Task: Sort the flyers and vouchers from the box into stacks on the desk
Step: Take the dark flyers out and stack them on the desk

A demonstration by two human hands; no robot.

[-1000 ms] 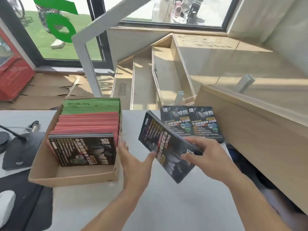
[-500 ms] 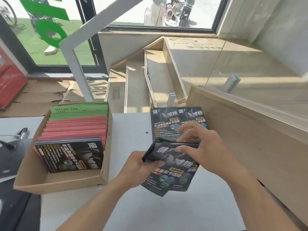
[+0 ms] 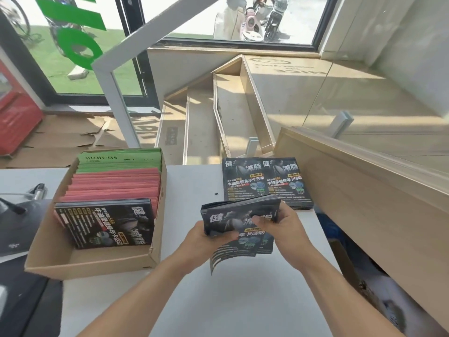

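Right, we start with the print: the black flyers carry big white characters 健身减脂 and a yellow line 牛油果健身年卡活动, with "588" above it on the stack (image 3: 266, 183) lying flat at centre frame on the white counter (image 3: 194, 300). Over at centre left, the green sheets (image 3: 120, 160) at the back of the cardboard box (image 3: 97, 266) show a heading we read roughly as "AVOCADO GYM"; the letters are blurred. In front of them sit red sheets (image 3: 114, 183), edges up, and at the near end of the box a black flyer bundle (image 3: 107, 224) turned sideways, same printing.

Around us: a dark microphone base (image 3: 14, 227) at the left edge, a wooden partition (image 3: 364, 190) running down the right side just beside the flat stack, stairs (image 3: 213, 122) beyond the counter, scooters (image 3: 257, 20) outside the window at the top.

Now the hands. We have a held bundle of black flyers (image 3: 239, 227) just below the flat stack, above the counter. The left hand (image 3: 206, 242) grips its left edge, thumb across the front. The right hand (image 3: 284, 229) clasps the right edge, thumb curled over the cover. One sheet droops from the bottom.
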